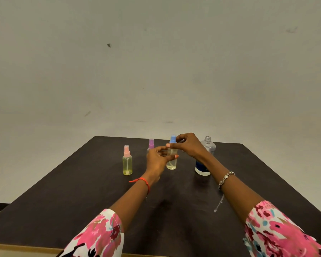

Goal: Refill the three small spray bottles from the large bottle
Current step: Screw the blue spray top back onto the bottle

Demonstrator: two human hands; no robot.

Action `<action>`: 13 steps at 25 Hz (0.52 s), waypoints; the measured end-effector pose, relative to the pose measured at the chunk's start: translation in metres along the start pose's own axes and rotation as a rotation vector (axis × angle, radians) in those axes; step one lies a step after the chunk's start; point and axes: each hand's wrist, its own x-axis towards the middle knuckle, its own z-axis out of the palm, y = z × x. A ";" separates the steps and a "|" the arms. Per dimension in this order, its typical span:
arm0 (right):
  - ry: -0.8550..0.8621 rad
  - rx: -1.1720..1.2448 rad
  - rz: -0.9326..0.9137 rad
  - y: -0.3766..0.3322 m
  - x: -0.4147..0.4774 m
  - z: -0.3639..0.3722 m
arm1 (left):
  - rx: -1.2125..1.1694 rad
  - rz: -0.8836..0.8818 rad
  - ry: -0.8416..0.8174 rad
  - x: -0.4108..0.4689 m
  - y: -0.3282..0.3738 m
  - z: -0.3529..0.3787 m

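Observation:
Three small spray bottles stand on the dark table (82, 201). The pink-topped bottle (127, 162) holds yellowish liquid at the left. Only the top of the purple-topped bottle (151, 144) shows behind my left hand (157, 161). My left hand grips the body of the blue-topped bottle (171, 163), which holds pale liquid. My right hand (186, 144) pinches that bottle's blue spray top (173, 139). The large clear bottle (206, 158), uncapped and with a dark blue label, stands to the right, partly hidden by my right wrist.
A plain pale wall rises behind the table's far edge. A thin chain hangs from the bracelet on my right wrist, down to the table (219, 203). The table's near edge has a light wood trim.

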 end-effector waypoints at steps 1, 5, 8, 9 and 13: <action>-0.014 -0.002 -0.007 0.000 0.000 -0.001 | -0.005 -0.007 -0.003 0.000 0.000 0.000; 0.020 -0.009 -0.016 0.001 -0.001 -0.002 | -0.001 -0.018 0.001 0.001 0.000 0.001; 0.062 -0.002 0.003 0.001 -0.001 0.000 | 0.008 -0.016 0.000 0.002 -0.002 0.001; 0.075 -0.002 0.007 0.001 -0.001 0.001 | 0.002 -0.015 -0.001 0.002 -0.003 0.002; 0.125 0.022 0.010 0.003 -0.003 0.002 | -0.014 -0.004 0.004 0.003 -0.005 0.004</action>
